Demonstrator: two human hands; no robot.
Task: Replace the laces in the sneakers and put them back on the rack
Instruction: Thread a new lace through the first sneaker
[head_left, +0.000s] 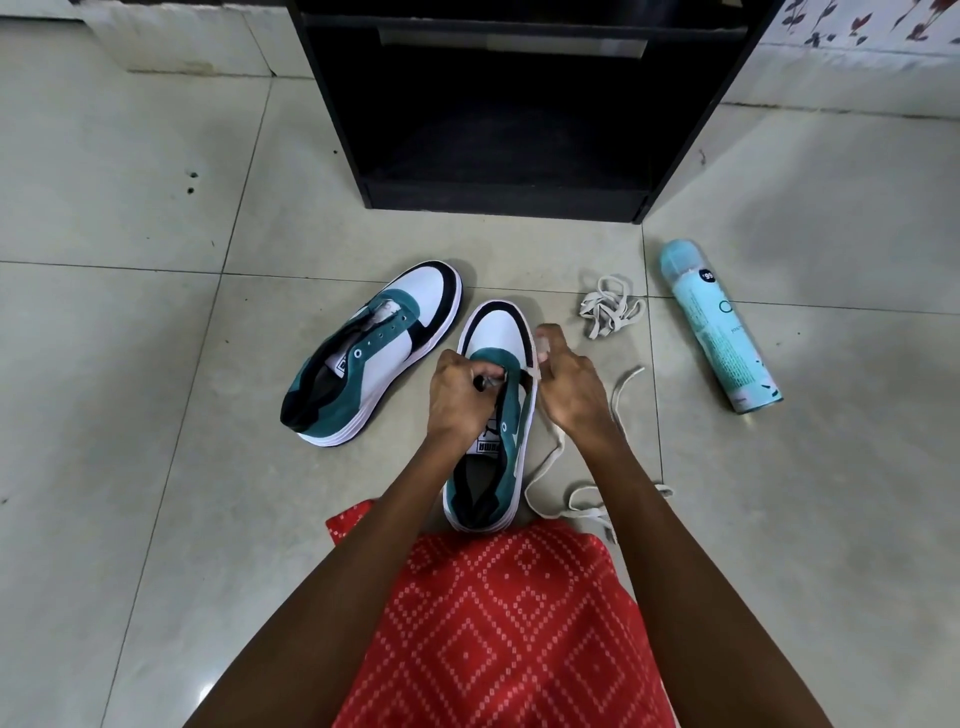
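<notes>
A white, teal and black sneaker (493, 415) on the pale tiled floor (156, 364) is gripped by the left hand (460, 397), while a cream flat lace (558, 462) is pinched by the right hand (569, 387); its unlaced mate (371, 353) is seen just beside, left.

Soft, even daylight fills the scene; the glossy pale tiled floor (156, 364) shows a faint glare bottom left, shadows are weak, and wide-angle distortion bends the edges.

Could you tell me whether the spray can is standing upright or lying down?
Lying down: the spray can rests lengthwise on the floor tiles.
</notes>
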